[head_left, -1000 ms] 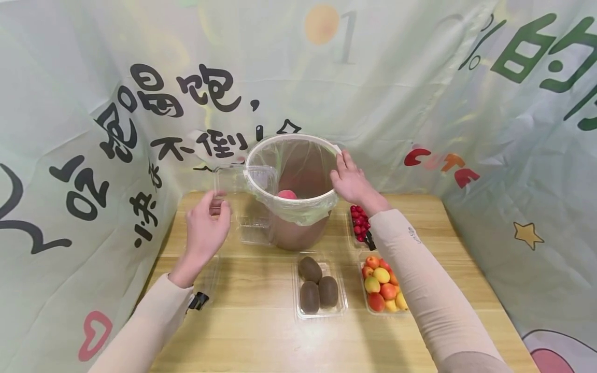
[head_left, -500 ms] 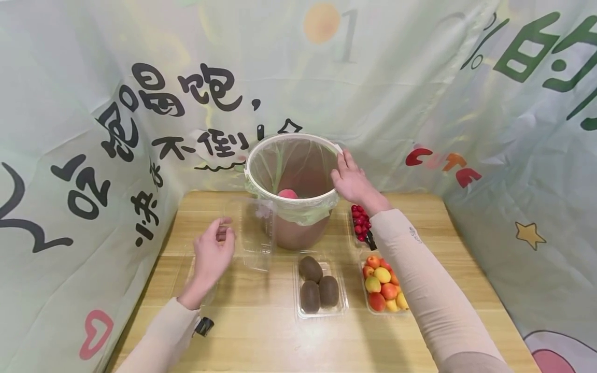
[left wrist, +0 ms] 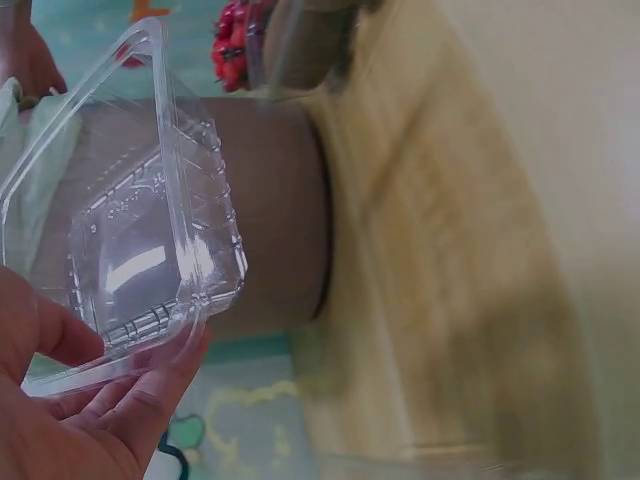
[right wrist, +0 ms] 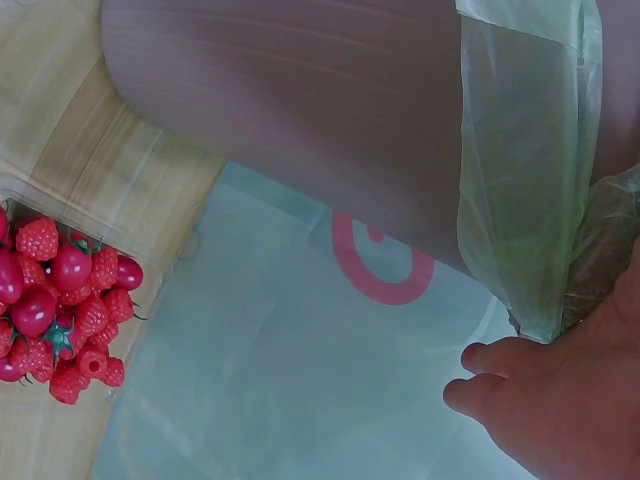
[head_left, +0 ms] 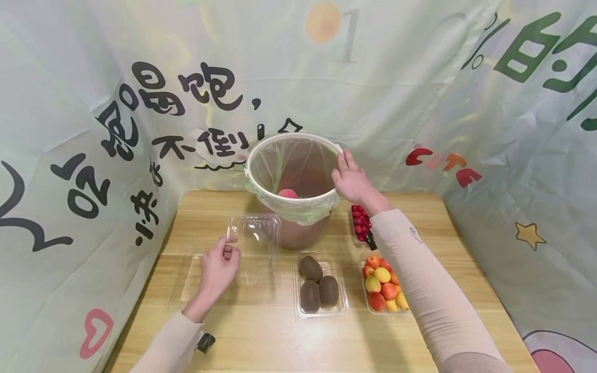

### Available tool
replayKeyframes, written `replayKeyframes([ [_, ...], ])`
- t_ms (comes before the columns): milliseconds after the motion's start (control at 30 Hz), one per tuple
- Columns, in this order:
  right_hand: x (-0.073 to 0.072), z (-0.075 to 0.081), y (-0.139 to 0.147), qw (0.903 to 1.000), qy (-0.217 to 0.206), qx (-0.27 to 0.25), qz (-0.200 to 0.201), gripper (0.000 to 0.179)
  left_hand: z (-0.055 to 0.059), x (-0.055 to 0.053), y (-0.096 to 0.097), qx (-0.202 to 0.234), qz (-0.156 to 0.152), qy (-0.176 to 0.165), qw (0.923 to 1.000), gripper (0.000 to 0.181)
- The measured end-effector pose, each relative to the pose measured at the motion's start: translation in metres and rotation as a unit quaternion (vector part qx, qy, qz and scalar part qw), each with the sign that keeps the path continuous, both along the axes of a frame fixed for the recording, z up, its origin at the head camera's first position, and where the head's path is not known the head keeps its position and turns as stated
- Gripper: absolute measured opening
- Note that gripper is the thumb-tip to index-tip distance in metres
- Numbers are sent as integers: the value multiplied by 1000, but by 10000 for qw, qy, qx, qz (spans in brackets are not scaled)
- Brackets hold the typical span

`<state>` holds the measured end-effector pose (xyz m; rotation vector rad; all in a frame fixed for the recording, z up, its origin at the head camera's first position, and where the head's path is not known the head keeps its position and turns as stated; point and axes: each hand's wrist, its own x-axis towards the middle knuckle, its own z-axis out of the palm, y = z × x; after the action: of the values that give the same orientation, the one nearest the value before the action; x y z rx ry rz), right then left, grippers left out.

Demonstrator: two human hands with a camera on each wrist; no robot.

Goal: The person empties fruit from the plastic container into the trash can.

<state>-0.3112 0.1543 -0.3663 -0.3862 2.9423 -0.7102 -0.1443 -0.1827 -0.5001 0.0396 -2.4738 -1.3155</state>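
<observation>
In the head view, my left hand holds a clear container above the bench, left of the kiwis. Red fruit and yellow-orange fruit sit in boxes on the other side, apart, I suppose so neither blocks the other. My right hand is on the right of the bin's rim, probably steadying it and keeping the bag from slipping.

In the left wrist view, thumb and fingers pinch the container near one corner; for such thin, light plastic, I judge that's grip enough.

In the right wrist view, two fingertips show close together beside the gathered bag; whether those fingers curl round the rim, I cannot tell.
</observation>
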Motion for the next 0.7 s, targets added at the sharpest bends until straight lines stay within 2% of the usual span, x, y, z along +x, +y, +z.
replayKeyframes([
  [267, 2, 1, 0, 10000, 11, -45, -6, 73, -23, 11, -2, -255, -125, -445, 9986, 26],
  [467, 1, 1, -1, 10000, 5, -18, -17, 72, -29, 18, -2, -442, -321, -1000, 9935, 29],
  [700, 1, 1, 0, 10000, -13, -34, -30, 72, -35, 20, -5, -517, -764, -1519, 9841, 38],
])
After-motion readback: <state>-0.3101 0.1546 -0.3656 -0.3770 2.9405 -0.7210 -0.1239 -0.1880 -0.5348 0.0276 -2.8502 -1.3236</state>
